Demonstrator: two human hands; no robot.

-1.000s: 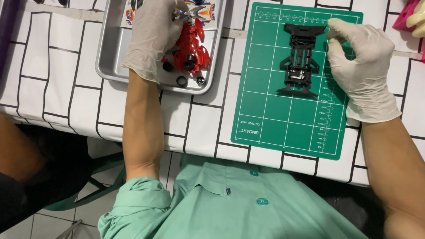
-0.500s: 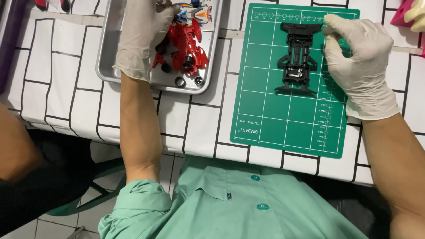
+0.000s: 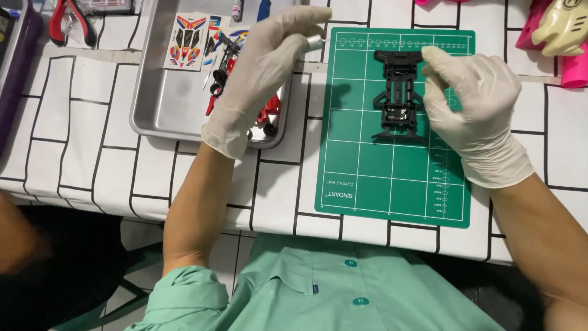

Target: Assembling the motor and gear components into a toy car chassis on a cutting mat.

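Note:
A black toy car chassis [image 3: 398,98] lies on a green cutting mat [image 3: 392,184]. My gloved right hand [image 3: 471,116] rests on the chassis's right side, fingertips touching its top corner. My gloved left hand [image 3: 257,73] is raised between the metal tray [image 3: 165,104] and the mat, pinching a small silver cylindrical motor [image 3: 314,41] at its fingertips. Under that hand, red car body parts [image 3: 266,116] and black wheels lie in the tray.
Sticker sheets [image 3: 187,40] lie in the tray's far end. Red-handled pliers [image 3: 67,21] sit at the far left, pink and cream plastic pieces [image 3: 560,30] at the far right. A white tablecloth with black lines covers the table.
My left hand has lifted out of the tray and moved right toward the mat, now holding the small silver motor. The right hand stays on the chassis.

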